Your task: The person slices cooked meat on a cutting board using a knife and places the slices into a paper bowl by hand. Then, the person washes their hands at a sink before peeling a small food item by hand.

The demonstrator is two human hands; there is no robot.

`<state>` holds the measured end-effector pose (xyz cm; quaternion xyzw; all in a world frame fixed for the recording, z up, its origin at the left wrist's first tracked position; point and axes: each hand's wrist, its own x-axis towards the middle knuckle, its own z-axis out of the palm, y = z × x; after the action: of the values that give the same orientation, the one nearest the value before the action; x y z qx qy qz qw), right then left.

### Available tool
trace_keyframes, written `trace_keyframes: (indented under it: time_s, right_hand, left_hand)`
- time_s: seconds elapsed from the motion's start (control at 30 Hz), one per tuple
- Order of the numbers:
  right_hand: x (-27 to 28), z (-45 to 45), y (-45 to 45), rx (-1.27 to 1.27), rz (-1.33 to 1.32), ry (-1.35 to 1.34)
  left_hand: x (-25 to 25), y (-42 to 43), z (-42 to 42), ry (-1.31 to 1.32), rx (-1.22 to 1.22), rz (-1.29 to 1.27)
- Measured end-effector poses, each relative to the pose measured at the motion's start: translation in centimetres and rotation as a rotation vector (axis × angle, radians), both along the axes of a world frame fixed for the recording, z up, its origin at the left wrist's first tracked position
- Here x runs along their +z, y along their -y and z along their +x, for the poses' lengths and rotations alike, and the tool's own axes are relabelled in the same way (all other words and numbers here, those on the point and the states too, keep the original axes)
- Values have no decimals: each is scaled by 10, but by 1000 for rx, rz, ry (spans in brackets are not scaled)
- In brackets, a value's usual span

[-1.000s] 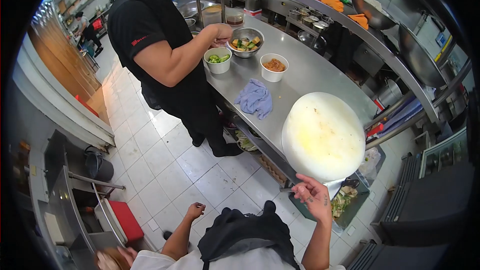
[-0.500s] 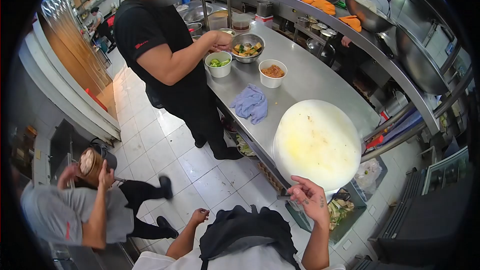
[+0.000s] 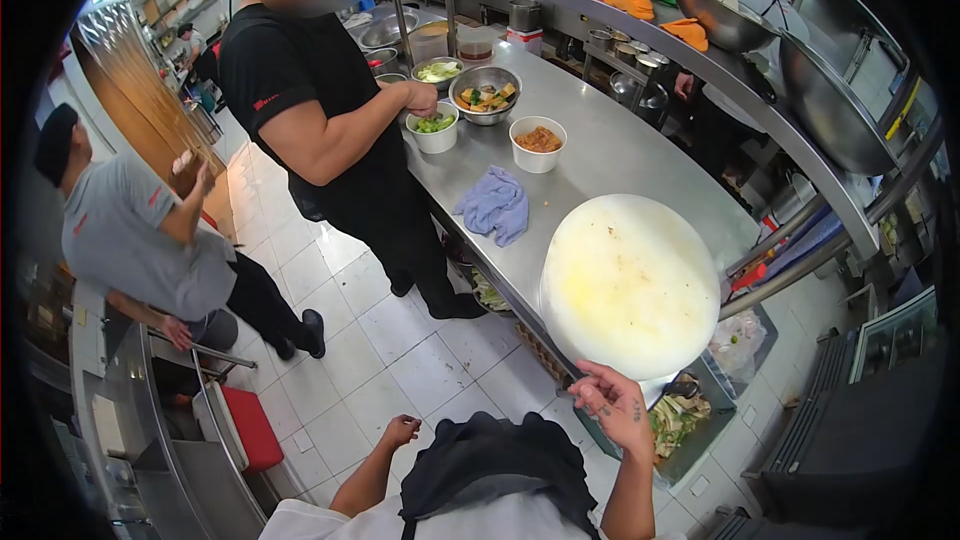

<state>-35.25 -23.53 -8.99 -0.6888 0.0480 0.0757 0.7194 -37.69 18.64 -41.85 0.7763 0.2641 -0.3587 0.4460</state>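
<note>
My right hand (image 3: 612, 405) hovers beside the near edge of a thick round white chopping block (image 3: 630, 285), its fingers loosely bent and apart, holding nothing. Yellowish stains mark the block, which stands on the near end of a steel table (image 3: 600, 130). Low on the left of my dark apron (image 3: 490, 460), my left hand (image 3: 402, 430) hangs over the tiled floor with its fingers curled in; nothing shows in them. A crumpled blue cloth (image 3: 493, 206) lies left of the block. Beyond it are a white tub of brown food (image 3: 540, 143) and a tub of green vegetables (image 3: 434, 130).
A co-worker in black (image 3: 300, 110) stands at the table's left side, one hand over the green vegetables. Another person in grey (image 3: 150, 230) is at the left, holding something round. A grey bin with vegetable scraps (image 3: 680, 420) sits below the block. An overhead shelf (image 3: 740, 70) carries steel bowls.
The person in grey has turned more upright and away. The black-clad co-worker's hand has moved from the steel bowl to the green vegetable tub. My hands have barely moved.
</note>
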Motion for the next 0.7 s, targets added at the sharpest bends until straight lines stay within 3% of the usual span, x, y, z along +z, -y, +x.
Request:
trace_keyframes:
  time_s: [0.7]
  right_hand:
    - [2, -6, -4, -12, -7, -12]
  left_hand:
    - [-6, -1, -5, -21, -29, -18]
